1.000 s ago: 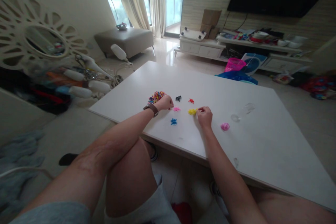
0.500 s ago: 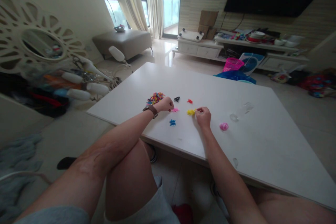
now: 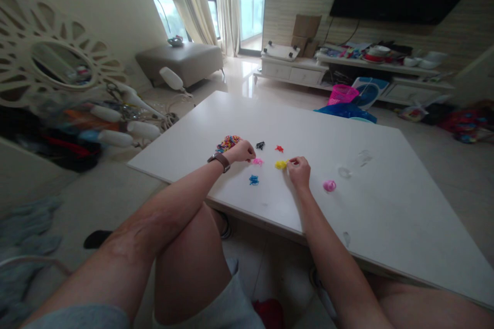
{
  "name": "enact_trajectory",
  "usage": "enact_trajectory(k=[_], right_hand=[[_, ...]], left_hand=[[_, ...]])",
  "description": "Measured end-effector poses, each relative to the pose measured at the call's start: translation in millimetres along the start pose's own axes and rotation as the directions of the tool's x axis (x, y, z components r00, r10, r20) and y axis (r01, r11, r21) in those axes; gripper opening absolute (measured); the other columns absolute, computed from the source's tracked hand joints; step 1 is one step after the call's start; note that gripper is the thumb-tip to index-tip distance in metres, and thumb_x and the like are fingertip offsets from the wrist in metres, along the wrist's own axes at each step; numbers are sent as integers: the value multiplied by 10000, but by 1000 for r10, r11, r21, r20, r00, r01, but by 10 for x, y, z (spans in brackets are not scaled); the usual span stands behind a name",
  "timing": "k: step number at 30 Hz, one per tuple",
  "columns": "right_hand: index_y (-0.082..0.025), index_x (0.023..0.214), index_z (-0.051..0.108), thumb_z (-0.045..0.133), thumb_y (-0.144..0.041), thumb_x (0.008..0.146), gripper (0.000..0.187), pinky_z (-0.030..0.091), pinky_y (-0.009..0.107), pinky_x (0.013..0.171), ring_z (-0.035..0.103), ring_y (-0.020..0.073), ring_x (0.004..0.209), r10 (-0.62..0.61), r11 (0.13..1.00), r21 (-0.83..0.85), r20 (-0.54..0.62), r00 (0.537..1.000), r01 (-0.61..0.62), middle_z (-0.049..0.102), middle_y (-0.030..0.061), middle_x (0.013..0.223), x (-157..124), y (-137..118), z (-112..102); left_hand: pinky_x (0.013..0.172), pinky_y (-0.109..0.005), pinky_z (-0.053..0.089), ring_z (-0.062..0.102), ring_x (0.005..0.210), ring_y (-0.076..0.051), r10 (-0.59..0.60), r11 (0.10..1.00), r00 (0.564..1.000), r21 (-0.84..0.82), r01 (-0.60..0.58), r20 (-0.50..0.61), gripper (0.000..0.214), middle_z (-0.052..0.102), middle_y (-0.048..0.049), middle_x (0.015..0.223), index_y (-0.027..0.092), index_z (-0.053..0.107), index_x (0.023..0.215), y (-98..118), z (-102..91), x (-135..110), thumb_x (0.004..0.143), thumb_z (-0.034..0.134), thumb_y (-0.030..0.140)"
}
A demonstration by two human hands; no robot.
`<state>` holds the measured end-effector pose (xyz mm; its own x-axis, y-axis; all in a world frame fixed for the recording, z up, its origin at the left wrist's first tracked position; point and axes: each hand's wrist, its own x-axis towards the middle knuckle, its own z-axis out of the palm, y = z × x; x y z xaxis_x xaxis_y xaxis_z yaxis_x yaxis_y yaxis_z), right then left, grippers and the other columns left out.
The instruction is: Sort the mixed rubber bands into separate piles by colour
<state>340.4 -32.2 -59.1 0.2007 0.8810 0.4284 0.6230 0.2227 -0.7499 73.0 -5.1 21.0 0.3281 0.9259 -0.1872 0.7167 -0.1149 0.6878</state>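
My left hand [image 3: 243, 151], with a watch [image 3: 219, 161] on its wrist, reaches over the white table [image 3: 309, 136]. Its fingers are pinched together beside a small pink pile [image 3: 257, 162]; anything between them is too small to make out. At the right edge of a yellow pile [image 3: 281, 164], my right hand [image 3: 300, 168] has its fingertips closed, touching the pile or just beside it. Behind my left hand lies a larger heap of mixed-colour small thin pieces [image 3: 227, 143]. Small black [image 3: 260, 145], red [image 3: 279, 148] and blue piles [image 3: 253, 180] lie around the hands.
A round pink object [image 3: 329, 185] sits right of my right hand. Farther right are a clear ring [image 3: 344, 172] and a clear container [image 3: 364, 158]. Another small clear piece [image 3: 346, 239] lies close to the table's near edge. A pink basket [image 3: 341, 94] stands beyond the table.
My left hand has shifted very slightly toward the left and away from me. My right hand and the piles look the same.
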Motion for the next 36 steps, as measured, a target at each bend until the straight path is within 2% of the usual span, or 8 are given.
enact_trajectory(k=[5,10,15,20,23,27,30,36], right_hand=[[-214,732,595,576,-260,764,60,456,353,799,544,204,777,-37,999,-1,-10,999,37,606,27,808,-14,-45,-25],[-223,788,622,575,-262,851,87,463,374,828,560,228,860,-235,972,22,6,972,234,624,39,834,-138,-258,-53],[-249,902,691,620,-308,910,93,480,410,888,592,245,924,-414,909,122,157,897,398,694,49,906,-270,-485,-32],[-281,1197,700,644,-327,933,274,514,419,894,627,244,972,-481,870,241,226,847,429,738,50,1043,-283,-516,-16],[-298,1167,724,614,-314,955,239,523,423,887,635,239,966,-497,859,278,250,831,430,744,47,1038,-277,-500,-13],[-280,976,748,625,-319,947,132,528,412,857,646,235,943,-478,865,304,252,841,400,747,45,962,-285,-516,-17],[-259,877,726,649,-338,929,122,517,383,797,630,225,876,-433,885,282,210,876,370,726,41,874,-275,-522,-36],[-214,825,694,630,-346,910,170,444,327,680,580,204,796,-157,980,117,-37,987,160,660,38,822,-154,-360,-70]], left_hand=[[568,-192,473,640,580,-125,86,996,996,-31,-86,21,131,725,-55,638,94,794,784,-43,-10,24,757,672,132],[608,-215,487,661,633,-145,214,973,977,-92,-210,28,152,753,-77,702,96,810,844,6,-4,21,726,753,173],[587,-221,494,687,650,-159,214,952,971,-247,-182,109,218,753,-87,712,82,781,880,165,56,-51,711,810,217],[631,-237,525,729,716,-184,251,912,951,-372,-171,180,202,762,-101,743,91,726,833,284,132,-97,697,824,204],[630,-238,522,726,702,-182,247,912,950,-376,-162,190,216,759,-97,732,97,695,811,306,152,-100,679,835,194],[607,-228,503,718,684,-174,237,922,953,-353,-160,189,291,756,-81,721,107,689,871,295,154,-106,657,858,208],[600,-225,490,710,677,-171,262,923,952,-331,-199,159,296,748,-71,707,110,696,854,269,160,-98,646,870,229],[594,-221,475,682,648,-154,211,962,973,-200,-188,98,171,739,-65,700,107,727,809,184,61,-59,695,807,208]])
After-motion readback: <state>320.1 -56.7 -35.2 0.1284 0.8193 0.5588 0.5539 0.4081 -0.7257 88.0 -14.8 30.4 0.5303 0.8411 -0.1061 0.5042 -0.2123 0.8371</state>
